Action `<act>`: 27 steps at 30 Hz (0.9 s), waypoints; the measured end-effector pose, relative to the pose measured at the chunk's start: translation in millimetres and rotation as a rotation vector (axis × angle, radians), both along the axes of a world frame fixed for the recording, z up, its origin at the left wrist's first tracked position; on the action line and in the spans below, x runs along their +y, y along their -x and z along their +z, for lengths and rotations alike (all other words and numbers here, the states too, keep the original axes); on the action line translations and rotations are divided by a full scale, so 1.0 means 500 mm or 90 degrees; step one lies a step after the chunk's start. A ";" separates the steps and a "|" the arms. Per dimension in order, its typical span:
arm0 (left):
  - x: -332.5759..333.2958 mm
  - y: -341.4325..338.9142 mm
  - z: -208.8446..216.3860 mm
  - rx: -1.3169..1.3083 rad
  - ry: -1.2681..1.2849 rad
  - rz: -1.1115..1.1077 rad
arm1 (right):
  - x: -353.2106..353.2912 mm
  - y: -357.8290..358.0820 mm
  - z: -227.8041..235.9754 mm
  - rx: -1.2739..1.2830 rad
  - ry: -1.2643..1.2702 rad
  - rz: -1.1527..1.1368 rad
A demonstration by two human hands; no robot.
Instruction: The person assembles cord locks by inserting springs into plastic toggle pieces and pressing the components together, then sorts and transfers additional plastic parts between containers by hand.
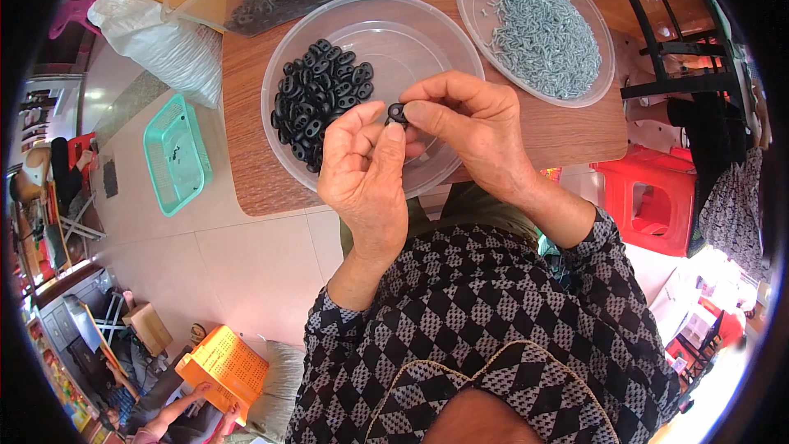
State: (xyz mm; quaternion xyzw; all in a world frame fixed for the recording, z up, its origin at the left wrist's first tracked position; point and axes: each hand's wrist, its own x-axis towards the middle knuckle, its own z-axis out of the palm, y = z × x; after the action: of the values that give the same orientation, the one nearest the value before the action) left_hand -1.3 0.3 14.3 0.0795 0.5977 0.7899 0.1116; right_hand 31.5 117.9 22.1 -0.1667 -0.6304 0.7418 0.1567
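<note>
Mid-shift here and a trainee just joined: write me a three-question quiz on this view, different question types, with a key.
1. Multiple choice: What do the left hand and right hand hold together?
A) a wooden spoon
B) a small black part
C) a blue sponge

2. True or false: The green basket is to the left of the wooden table.

3. Fill in the blank: The small grey metal pieces lie in a clear dish to the ____ of the round tub.

Key: 1. B; 2. True; 3. right
</note>
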 end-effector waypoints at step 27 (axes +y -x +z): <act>0.001 0.007 -0.006 -0.067 -0.067 -0.003 | -0.011 -0.020 -0.011 0.116 -0.420 -0.006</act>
State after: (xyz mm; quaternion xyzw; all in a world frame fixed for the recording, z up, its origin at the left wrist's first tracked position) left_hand -5.0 0.9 11.2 0.0450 0.5482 0.8233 0.1402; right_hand 41.5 112.5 16.8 -0.0428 -0.8189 0.5094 0.2611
